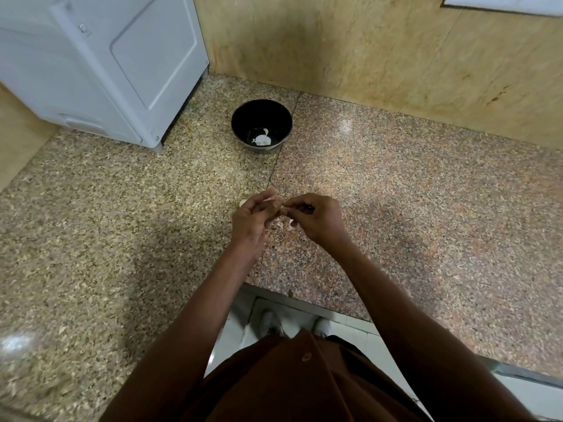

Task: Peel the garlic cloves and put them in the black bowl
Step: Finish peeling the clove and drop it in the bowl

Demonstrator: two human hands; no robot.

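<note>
fingers of your left hand [253, 219] and right hand [316, 216] curl together, pinching a garlic clove [278, 205] between them above the granite counter [396, 193]. well beyond sits the black bowl [262, 117], holding a peeled clove [262, 140]. skin scraps [289, 225] lie beneath your hands.

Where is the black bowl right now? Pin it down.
In the head view the black bowl sits on the granite counter, beyond both hands, right of the white appliance and near the back wall.
</note>
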